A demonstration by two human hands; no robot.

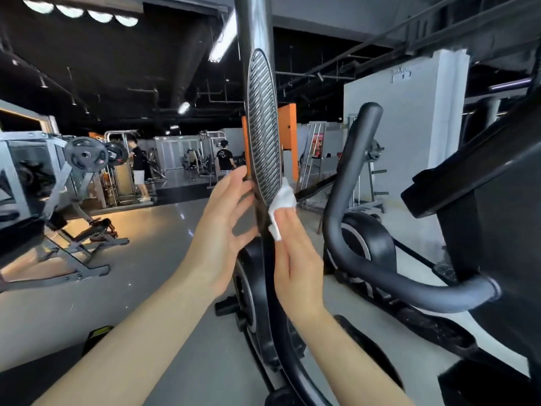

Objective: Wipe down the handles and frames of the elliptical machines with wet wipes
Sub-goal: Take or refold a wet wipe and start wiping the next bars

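A black upright handle of the elliptical rises through the middle of the view, with a long ribbed silver grip plate on it. My right hand presses a white wet wipe with straight fingers against the right side of the handle, just below the plate. On the handle's left side my left hand lies with spread, straight fingers, the fingertips touching the bar. A curved black fixed handlebar of the machine sweeps round to the right. Below are the flywheel housing and a pedal arm.
The machine's black console looms at the right edge. A second elliptical flywheel stands behind the handlebar. Weight benches and a plate rack fill the left. Two people stand far back. Grey floor lies between.
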